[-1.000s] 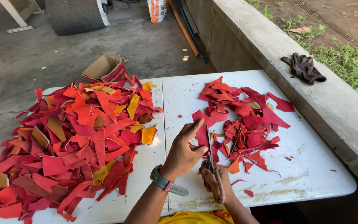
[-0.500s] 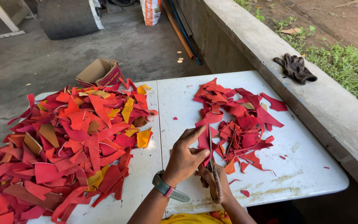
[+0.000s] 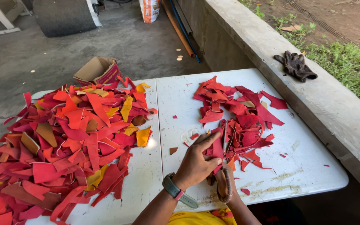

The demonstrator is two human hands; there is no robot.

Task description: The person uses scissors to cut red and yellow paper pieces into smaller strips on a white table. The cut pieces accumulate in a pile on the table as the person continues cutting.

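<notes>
Since a moment ago the left hand [image 3: 196, 162] has slid a little lower on the table and now lies over the near edge of the smaller heap, and the long red strip that stood up between the hands then is down under the fingers.

From the head camera: the left hand's fingers are together and curled, thumb stretched forward, pinching a red leather scrap [image 3: 216, 151] at the front of the small red scrap pile [image 3: 238, 121]. A grey watch [image 3: 176, 191] sits on that wrist. The right hand [image 3: 223, 183] is mostly hidden beneath the left; only its wrist with a dark bracelet shows, and I cannot tell how its fingers stand. It rests on the white folding table [image 3: 305, 166], touching the same scrap.

To the left, across the table's centre seam, lies the big scrap heap [image 3: 63, 146], red and pink with some yellow and tan pieces, spilling over the near edge. Behind it an open cardboard box [image 3: 98, 71] stands tilted; its inside looks bare brown card, though its bottom is hidden from here.

On the concrete ledge [image 3: 334, 108] to the right lies a dark glove [image 3: 295, 66], well apart from the hands.
</notes>
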